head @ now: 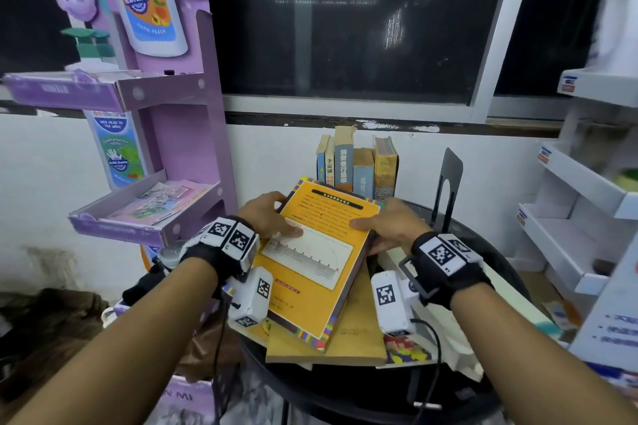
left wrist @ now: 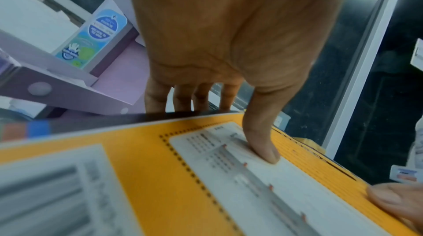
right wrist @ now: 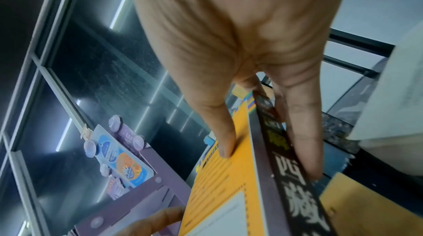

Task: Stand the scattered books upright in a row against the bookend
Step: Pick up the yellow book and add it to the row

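Note:
A thick orange-covered book is held tilted above the round black table by both hands. My left hand grips its left edge, thumb on the cover and fingers under the edge. My right hand grips the dark spine side, thumb on the cover and fingers below. Several books stand upright in a row at the table's far side. A black metal bookend stands alone to their right, apart from them. A tan book lies flat under the held one.
A purple cardboard display stand with shelves rises at the left. White shelving stands at the right. A dark window and white wall are behind the table. A colourful booklet and papers lie by the tan book.

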The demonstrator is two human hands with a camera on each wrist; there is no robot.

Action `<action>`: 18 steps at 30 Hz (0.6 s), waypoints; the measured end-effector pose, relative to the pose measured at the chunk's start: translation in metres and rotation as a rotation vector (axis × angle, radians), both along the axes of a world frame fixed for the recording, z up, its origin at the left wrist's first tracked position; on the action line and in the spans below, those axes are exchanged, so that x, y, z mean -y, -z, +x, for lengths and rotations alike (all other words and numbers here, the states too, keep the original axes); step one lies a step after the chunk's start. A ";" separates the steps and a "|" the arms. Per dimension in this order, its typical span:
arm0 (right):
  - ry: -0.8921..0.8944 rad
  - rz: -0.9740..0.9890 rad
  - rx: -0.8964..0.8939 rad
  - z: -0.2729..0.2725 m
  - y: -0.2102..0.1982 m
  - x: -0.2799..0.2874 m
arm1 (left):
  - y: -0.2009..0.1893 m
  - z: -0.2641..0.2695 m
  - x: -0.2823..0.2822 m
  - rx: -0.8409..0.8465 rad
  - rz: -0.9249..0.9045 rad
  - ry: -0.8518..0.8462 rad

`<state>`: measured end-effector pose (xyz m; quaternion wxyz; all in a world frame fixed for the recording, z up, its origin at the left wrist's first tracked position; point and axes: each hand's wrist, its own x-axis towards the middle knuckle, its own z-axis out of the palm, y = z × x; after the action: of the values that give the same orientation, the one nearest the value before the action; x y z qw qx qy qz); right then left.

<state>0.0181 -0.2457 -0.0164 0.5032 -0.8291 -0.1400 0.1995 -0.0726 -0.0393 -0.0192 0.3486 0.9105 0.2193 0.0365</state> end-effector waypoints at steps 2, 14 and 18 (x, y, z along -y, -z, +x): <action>0.025 0.038 0.088 0.002 -0.010 -0.001 | -0.006 0.000 0.002 0.096 -0.015 -0.039; 0.046 0.057 0.578 0.001 -0.052 0.017 | -0.020 0.005 0.024 0.547 -0.158 -0.061; 0.000 0.075 0.631 0.001 -0.047 0.018 | -0.012 0.007 0.024 0.541 -0.221 -0.015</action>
<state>0.0192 -0.2638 0.0303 0.4652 -0.8308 -0.2966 -0.0728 -0.0659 -0.0632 -0.0073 0.4912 0.8226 0.1277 0.2563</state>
